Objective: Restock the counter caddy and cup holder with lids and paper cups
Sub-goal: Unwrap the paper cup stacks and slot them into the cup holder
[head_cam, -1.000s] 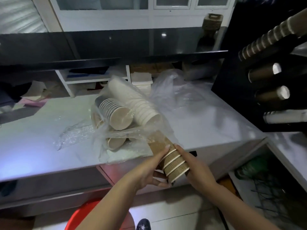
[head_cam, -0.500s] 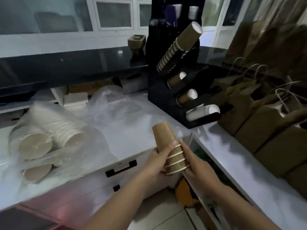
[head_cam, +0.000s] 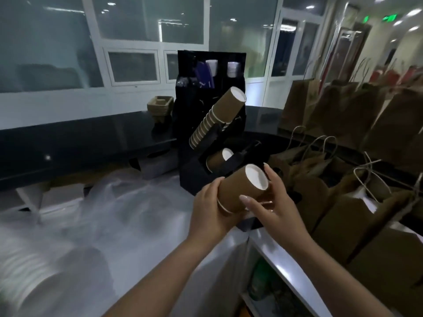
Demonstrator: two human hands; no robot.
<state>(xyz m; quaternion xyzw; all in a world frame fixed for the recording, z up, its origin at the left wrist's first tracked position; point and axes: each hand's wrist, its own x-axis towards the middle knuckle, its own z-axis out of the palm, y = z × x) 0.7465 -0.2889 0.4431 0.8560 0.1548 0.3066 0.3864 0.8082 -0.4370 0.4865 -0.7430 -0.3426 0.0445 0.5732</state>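
I hold a short stack of brown ribbed paper cups tilted, base end pointing up and right, just in front of the black cup holder. My left hand grips the stack's rim end from below. My right hand wraps around its right side, thumb across the front. The holder's top slot carries a long slanted stack of brown cups; the slot below shows one cup end. The lower slots are hidden behind my hands. White cups sit in the holder's top compartments.
Crumpled clear plastic lies on the white counter, and blurred white cups lie at lower left. Brown paper bags with twine handles crowd the right side. Pulp cup trays sit on the dark upper ledge. Open shelving shows below right.
The view swung right and up toward the holder. Both hands lifted the brown cup stack from waist height, tipped it base-first, and brought it up close to the holder's lower slots.
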